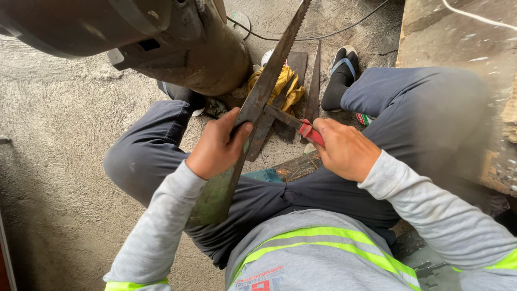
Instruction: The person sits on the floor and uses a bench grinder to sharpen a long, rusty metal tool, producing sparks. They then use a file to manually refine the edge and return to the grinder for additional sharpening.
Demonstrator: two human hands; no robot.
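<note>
The left hand (pixel 218 144) grips the saw blade (pixel 267 81); the right hand (pixel 344 148) holds the red-handled file (pixel 293 123). Better to keep the file square across the teeth.

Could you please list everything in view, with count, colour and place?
saw blade: one, dark metal, toothed, slanting from top centre down across the lap.
file: one, dark with red handle, laid against the blade.
yellow cloth: one, on the floor behind the blade.
flat metal pieces: at least two, dark, on the floor between the feet.
gas cylinder: one, dark, top left.
cable: one, black, top.
concrete floor: grey.
left hand: grips the blade.
right hand: holds the red handle.
</note>
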